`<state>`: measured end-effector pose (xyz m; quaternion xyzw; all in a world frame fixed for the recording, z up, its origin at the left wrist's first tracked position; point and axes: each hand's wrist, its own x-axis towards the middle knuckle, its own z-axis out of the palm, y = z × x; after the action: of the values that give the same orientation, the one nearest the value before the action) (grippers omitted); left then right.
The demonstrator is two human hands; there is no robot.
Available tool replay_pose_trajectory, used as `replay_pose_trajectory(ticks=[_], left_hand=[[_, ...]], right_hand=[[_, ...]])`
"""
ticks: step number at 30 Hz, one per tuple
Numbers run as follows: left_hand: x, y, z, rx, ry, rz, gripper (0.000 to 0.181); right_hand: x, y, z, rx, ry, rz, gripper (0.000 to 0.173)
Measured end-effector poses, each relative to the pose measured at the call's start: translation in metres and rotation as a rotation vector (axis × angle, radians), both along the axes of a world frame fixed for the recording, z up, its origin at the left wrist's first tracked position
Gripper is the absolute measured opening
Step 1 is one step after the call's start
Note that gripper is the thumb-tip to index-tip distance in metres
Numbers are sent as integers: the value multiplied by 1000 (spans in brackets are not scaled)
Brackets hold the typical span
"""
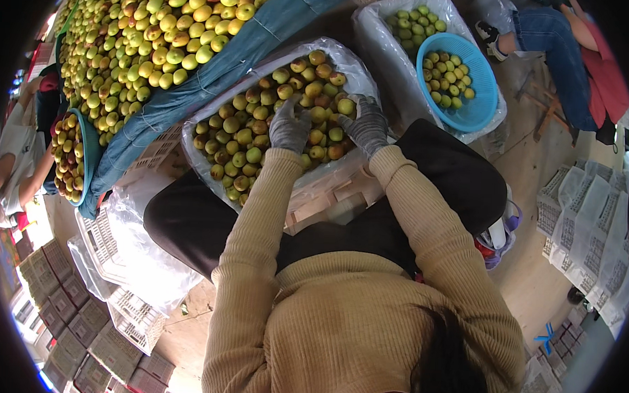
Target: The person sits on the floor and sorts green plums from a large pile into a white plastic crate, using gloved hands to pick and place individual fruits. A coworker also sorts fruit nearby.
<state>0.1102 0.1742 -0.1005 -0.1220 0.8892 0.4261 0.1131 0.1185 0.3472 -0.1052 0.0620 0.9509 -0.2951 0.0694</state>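
A crate (324,184) lined with clear plastic stands between my knees, full of green and brown-flushed jujubes (237,136). My left hand (290,127), in a grey knit glove, rests on the fruit near the middle, its thumb and fingers apart. Toward the right end is my right hand (368,126), gloved alike. A yellow-green jujube (346,107) shows between its thumb and forefinger; whether it is gripped or merely touched is unclear. Both palms face down, so what lies under them is hidden.
A large heap of jujubes (159,40) lies behind a rolled blue sheet (204,83). At right, a blue basket (478,111) sits on another lined crate (381,58). One person (553,54) sits at right; another (20,155) stands left beside a fruit basket (91,152). White crates (133,315) stand lower left.
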Motion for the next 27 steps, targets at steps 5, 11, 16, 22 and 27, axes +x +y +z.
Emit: replay_pose_trajectory(ticks=[5,11,16,22,27], left_hand=[[-40,18,6,-396,-45,-313,49],[-62,12,0,-523,-4,-519,45],[-74,12,0,-422,-81,-570,43],[-76,15,3,-501,-85,-602,47],[-80,19,-1,-611,-83,-623,47]], right_hand=[[-4,5,-6,-7,-88,113,54],[-11,-5,-11,207,-162,216,56],[-13,-6,-11,210,-145,228,55],[-18,-11,-11,172,-180,197,51],[-15,-4,-14,-45,-115,44,48]])
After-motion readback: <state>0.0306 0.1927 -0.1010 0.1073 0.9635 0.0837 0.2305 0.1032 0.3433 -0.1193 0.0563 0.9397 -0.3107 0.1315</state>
